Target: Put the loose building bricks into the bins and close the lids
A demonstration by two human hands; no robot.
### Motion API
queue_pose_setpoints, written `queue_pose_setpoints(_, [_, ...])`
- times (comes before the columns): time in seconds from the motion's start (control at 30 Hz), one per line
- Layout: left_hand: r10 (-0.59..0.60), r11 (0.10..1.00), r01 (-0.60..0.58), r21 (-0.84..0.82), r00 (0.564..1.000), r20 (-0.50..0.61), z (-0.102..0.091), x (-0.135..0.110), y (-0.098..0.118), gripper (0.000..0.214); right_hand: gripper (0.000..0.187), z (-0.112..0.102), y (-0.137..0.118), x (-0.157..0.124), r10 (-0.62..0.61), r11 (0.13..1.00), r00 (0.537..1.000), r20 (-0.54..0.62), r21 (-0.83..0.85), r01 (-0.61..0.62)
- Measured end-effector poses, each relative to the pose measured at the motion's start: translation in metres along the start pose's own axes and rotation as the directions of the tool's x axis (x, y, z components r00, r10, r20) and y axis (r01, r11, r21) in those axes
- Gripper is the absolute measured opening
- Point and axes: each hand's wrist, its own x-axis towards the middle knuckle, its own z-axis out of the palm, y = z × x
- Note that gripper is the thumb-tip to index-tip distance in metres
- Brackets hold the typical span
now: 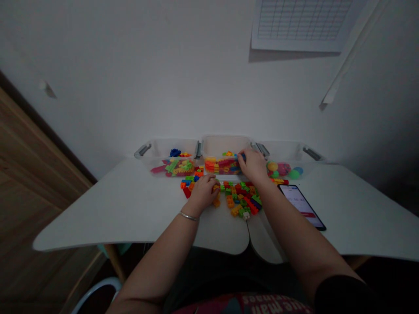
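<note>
On the white laminate desk [131, 209], a loose heap of multicoloured plastic building bricks [237, 198] remains out, touching my curled left grip [201, 194]. My right grip [253, 165] bends over the part-filled clear plastic bin [225, 146]; I cannot tell whether either grip pinches a brick.

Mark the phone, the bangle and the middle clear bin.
Phone [301, 206]: head view, on its lit screen.
Bangle [189, 216]: head view, on its band.
Middle clear bin [225, 145]: head view, on its back wall.
</note>
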Motion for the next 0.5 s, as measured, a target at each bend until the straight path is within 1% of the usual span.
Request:
queue_pose_setpoints(0.1, [0.001,1.0,-0.001,0.028,1.0,0.005,0.0,0.0,0.0,0.016,0.037,0.001,-0.004,-0.003,-0.027,0.998,0.999,0.034,-0.058,0.029])
queue_pose_setpoints(0.2, [0.015,0.999,-0.016,0.04,0.999,0.038,0.0,0.001,0.0,0.017,0.038,0.002,-0.003,-0.003,-0.033,0.999,0.999,0.028,-0.038,0.034])
queue_pose_setpoints(0.27, [0.03,0.999,-0.032,0.038,0.998,0.059,0.0,0.001,0.0,0.017,0.037,0.004,-0.001,-0.003,-0.039,0.999,0.999,0.012,0.016,0.038])
queue_pose_setpoints(0.33, [0.042,0.999,-0.044,0.028,0.996,0.075,-0.001,0.002,0.0,0.018,0.034,0.006,0.002,-0.003,-0.043,0.993,0.999,-0.026,0.108,0.046])
queue_pose_setpoints(0.43, [0.045,0.999,-0.046,0.007,0.995,0.09,-0.001,0.002,0.0,0.019,0.031,0.006,0.004,-0.006,-0.054,0.966,0.992,-0.113,0.247,0.081])
queue_pose_setpoints(0.5, [0.048,0.999,-0.048,-0.006,0.995,0.09,-0.001,0.002,0.001,0.02,0.028,0.003,0.003,-0.013,-0.074,0.949,0.983,-0.17,0.292,0.122])
